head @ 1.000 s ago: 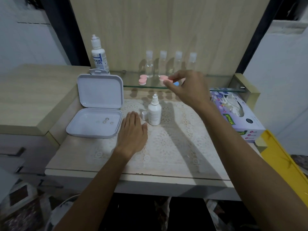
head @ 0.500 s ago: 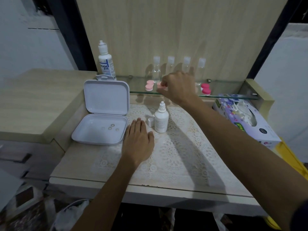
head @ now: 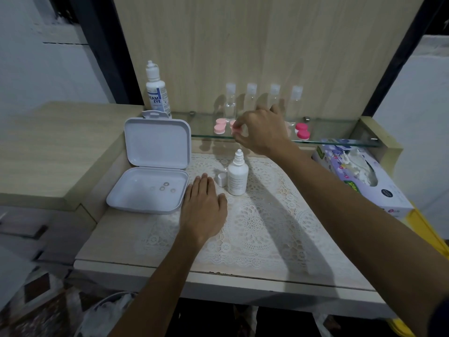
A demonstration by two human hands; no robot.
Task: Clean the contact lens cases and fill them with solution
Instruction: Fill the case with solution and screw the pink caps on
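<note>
My right hand (head: 261, 131) reaches over the glass shelf (head: 340, 139) and pinches a light pink lens case (head: 234, 127) at its fingertips; most of that case is hidden by the fingers. Another light pink lens case (head: 220, 126) lies just left of it on the shelf, and a dark pink lens case (head: 302, 131) lies to the right. A small white solution bottle (head: 237, 177) stands uncapped on the lace mat (head: 255, 227), its cap (head: 221, 179) beside it. My left hand (head: 204, 207) rests flat on the mat, left of the bottle.
An open white plastic box (head: 148, 188) with small rings inside sits at the left. A tall eye-solution bottle (head: 156, 93) and several clear small bottles (head: 230, 100) stand at the shelf's back. A tissue box (head: 359, 176) lies at the right.
My right hand moved left along the shelf from the blue-and-pink case area to the light pink case and now pinches it. The dark pink case came into sight. My left hand stayed put.
</note>
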